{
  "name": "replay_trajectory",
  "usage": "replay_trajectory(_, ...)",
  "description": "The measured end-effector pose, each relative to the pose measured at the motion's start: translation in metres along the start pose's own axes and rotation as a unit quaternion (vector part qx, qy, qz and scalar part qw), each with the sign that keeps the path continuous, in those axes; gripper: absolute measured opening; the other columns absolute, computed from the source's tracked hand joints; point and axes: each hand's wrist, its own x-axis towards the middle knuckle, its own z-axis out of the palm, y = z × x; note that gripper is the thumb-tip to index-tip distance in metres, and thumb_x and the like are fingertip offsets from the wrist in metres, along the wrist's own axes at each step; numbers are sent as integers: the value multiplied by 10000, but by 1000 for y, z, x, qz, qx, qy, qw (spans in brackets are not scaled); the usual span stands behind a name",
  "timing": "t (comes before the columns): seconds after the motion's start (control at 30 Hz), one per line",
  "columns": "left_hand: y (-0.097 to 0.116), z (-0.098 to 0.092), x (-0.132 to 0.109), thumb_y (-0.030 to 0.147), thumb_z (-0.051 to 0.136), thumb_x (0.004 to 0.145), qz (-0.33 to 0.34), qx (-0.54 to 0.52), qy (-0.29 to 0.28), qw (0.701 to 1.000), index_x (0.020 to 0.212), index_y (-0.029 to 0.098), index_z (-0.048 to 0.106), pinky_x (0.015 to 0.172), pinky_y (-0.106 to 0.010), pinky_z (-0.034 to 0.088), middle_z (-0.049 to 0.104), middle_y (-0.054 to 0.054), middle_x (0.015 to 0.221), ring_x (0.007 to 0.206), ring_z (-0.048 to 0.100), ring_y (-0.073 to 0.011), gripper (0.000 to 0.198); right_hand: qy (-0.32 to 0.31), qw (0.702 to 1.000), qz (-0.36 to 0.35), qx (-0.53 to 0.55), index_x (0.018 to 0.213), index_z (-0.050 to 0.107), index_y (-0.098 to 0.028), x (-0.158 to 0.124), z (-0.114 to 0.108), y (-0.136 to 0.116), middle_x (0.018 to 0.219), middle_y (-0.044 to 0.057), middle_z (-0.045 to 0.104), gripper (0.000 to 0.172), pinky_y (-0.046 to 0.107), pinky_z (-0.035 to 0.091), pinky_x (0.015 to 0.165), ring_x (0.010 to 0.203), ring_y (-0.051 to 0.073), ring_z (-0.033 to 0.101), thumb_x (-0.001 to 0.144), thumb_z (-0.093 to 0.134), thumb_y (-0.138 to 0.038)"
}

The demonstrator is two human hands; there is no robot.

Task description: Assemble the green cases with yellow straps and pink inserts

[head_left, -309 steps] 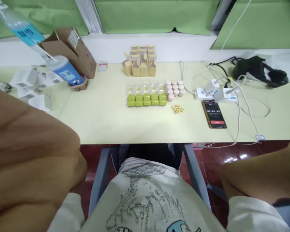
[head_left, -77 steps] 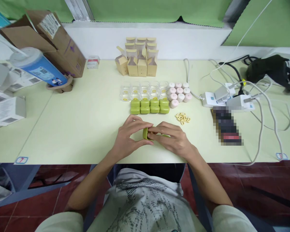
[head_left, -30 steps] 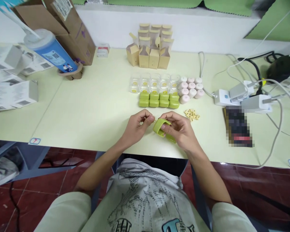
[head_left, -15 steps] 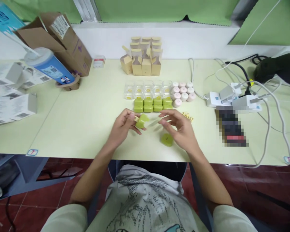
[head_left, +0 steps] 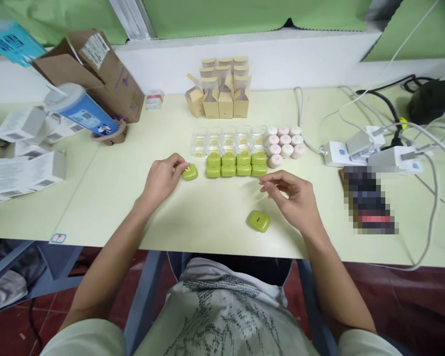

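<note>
My left hand [head_left: 163,179] rests on the pale table [head_left: 133,198] with its fingers closed round a small green case piece [head_left: 190,172], set down just left of a block of green cases [head_left: 236,165]. My right hand [head_left: 294,199] hovers above the table with loosely curled, parted fingers and holds nothing. A second green piece [head_left: 258,221] with a small slot lies on the table below my right hand. Clear small boxes [head_left: 228,142] stand behind the green block, pink round caps [head_left: 285,145] to their right.
Tan cartons [head_left: 218,91] stand at the back. At left are a brown cardboard box [head_left: 100,74], a blue canister [head_left: 83,112] and white packets [head_left: 25,168]. A power strip with cables [head_left: 367,148] and a phone [head_left: 369,200] lie at right.
The green case came apart into two pieces. My left hand carried one piece left and set it beside the green block; my right hand let go of the other, which lies near the table edge.
</note>
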Motion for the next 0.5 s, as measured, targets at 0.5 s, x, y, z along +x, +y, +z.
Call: replay_trajectory(0.5,-5,27,-10,451,796,980,8,-76,66,995,1055,193,768,790,-316,589,829,-83,987,793,712,-184,269,30,999,-18,-41,1019,843,-225,-3,1,2,975,51,855,168,368,636,786,829,210,805,1004,732,-350)
